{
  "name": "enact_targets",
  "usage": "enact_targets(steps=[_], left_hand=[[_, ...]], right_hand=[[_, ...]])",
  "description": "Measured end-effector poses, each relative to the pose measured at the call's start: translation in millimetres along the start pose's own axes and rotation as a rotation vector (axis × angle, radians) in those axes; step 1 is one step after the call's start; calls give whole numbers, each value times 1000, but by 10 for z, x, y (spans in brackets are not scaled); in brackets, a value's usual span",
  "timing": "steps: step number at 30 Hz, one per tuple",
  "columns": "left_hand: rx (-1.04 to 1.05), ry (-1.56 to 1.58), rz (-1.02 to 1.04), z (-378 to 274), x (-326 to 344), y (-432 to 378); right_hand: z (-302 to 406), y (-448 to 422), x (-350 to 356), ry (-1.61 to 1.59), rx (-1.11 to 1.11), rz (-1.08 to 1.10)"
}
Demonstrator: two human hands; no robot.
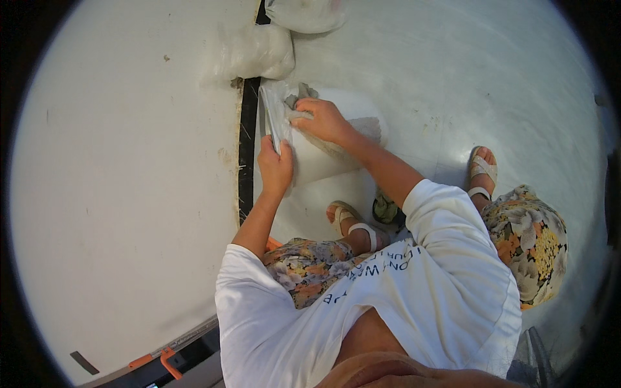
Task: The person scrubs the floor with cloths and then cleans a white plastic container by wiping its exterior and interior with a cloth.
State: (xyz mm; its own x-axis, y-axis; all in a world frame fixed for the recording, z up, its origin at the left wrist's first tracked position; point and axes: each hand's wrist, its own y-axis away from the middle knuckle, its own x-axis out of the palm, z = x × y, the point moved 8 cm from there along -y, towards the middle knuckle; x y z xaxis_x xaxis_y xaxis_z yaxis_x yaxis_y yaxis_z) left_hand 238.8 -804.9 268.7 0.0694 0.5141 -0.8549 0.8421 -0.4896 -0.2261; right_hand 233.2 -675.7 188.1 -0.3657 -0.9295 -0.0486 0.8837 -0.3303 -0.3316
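A white cylindrical container (310, 165), apparently a bucket, lies on its side on the floor before me. Its rim faces left, and clear plastic film (277, 109) seems to cover part of that end. My left hand (275, 165) grips the rim at its near side, thumb on the outside. Above it, my right hand (321, 118) bunches a grey cloth (306, 91) against the container's upper side near the rim. A greyish patch (366, 127) marks the side, partly behind my right forearm. What is inside the container is hidden.
A large white board or tabletop (136, 169) with a black edge strip (247, 140) fills the left. Filled clear plastic bags (271, 51) lie at the top along its edge. A dark green item (384, 208) rests by my sandalled foot (342, 216). Orange clips (170, 363) are at lower left.
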Motion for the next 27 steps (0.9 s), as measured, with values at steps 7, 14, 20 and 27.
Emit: enact_targets(steps=[7,14,20,27], left_hand=[[-18,27,-54,-40,-47,-47],[-89,10,-57,286,-85,-56],[-126,3,-43,290,-72,-26],[16,-110,76,-103,163,-32]], right_hand=[[-429,-52,-303,187,148,-108],[634,463,249,145,-403,42],[174,566,-254,370,-213,-324],[-1087,678,-654,289,431,-244]])
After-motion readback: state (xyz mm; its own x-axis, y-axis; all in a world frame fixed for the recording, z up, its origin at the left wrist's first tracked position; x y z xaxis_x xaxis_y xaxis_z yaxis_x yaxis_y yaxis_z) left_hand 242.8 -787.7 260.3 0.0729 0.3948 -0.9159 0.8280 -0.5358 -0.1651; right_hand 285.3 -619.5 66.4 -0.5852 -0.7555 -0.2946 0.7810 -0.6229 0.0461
